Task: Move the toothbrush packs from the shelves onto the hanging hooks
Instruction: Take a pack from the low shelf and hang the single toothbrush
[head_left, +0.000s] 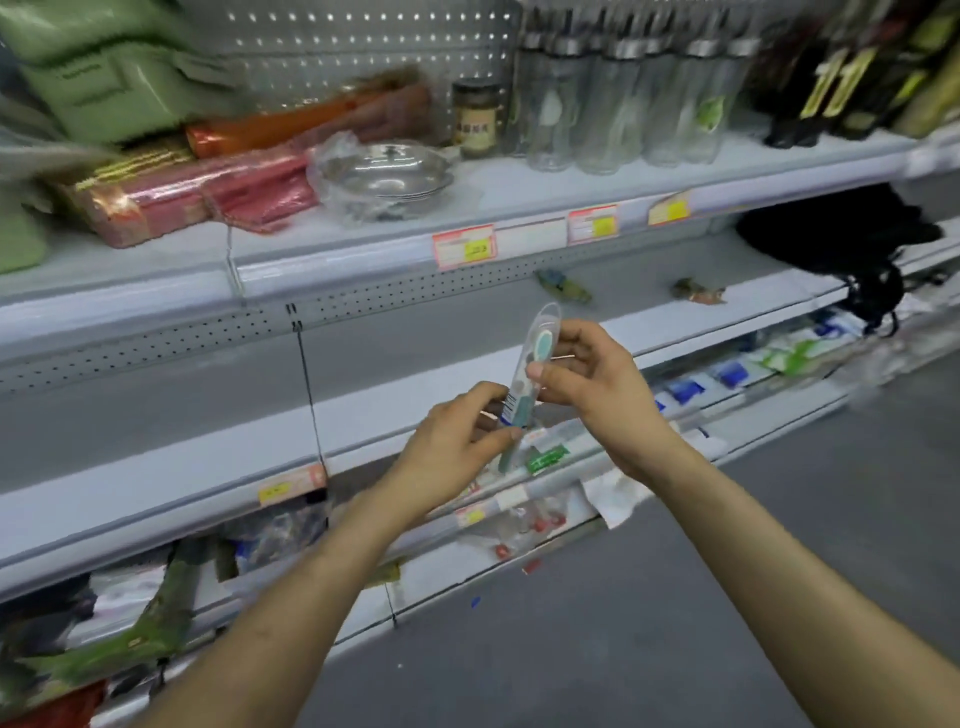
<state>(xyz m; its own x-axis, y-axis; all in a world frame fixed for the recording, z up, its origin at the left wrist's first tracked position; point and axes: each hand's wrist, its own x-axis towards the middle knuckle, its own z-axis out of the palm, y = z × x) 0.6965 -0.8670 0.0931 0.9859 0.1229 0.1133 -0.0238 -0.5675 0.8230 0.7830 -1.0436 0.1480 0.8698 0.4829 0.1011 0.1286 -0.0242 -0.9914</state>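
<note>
A clear toothbrush pack (535, 358) with a teal brush inside stands nearly upright in front of the middle shelf. My left hand (457, 447) pinches its lower end by the barcode label. My right hand (597, 384) pinches the pack at its middle from the right side. Two small packs (563, 285) lie on the middle shelf (208, 452) behind, and another green pack (545, 460) lies on the shelf below my hands. No hanging hook shows clearly; the view is blurred.
The top shelf (519, 197) carries red wrapped rolls (197, 200), a bagged metal dish (384, 176), a jar and several glass bottles (623, 104). A black bag (841, 244) hangs at the right. Blue and white packs (727, 374) fill lower shelves. Grey floor (571, 649) lies below.
</note>
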